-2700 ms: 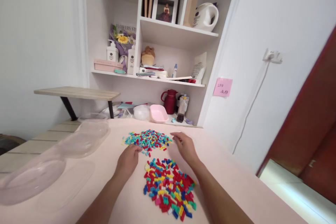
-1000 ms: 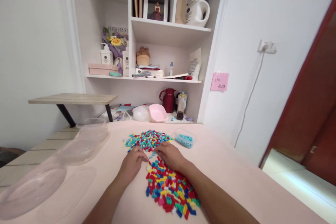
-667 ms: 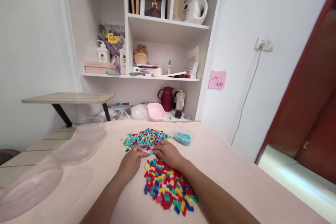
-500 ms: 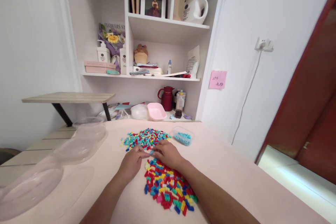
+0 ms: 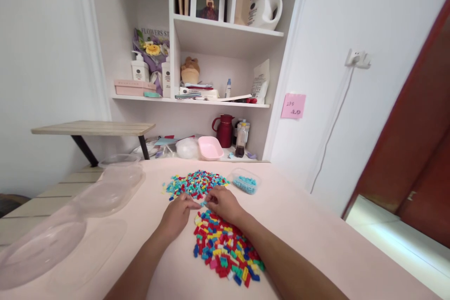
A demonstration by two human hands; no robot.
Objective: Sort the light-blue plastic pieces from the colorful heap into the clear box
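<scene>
Between my hands, a few light-blue toy bricks (image 5: 203, 204) lie on the pink tabletop. My left hand (image 5: 178, 212) is closed, its index finger stretched toward these bricks; whatever its other fingers hold is hidden. From the right, my right hand (image 5: 224, 204) has its fingertips pinched at the same light-blue bricks. Behind the hands spreads a pile of small mixed bricks (image 5: 198, 180), many of them turquoise. A second pile of larger red, yellow, blue and green bricks (image 5: 225, 248) lies in front, partly under my right forearm. A clear tub (image 5: 245, 182) with light-blue bricks stands beyond my right hand.
Clear plastic containers (image 5: 101, 197) line the table's left side, with a clear lid (image 5: 89, 253) nearby. A small wooden stand (image 5: 93, 128) rises at the back left. Behind the table are a pink basin (image 5: 210, 148), a red jug (image 5: 224, 131) and a bottle (image 5: 241, 140).
My right hand's fingers have drawn together into a pinch and lifted slightly, showing more of the light-blue bricks. My left hand has barely moved. The camera view has shifted slightly.
</scene>
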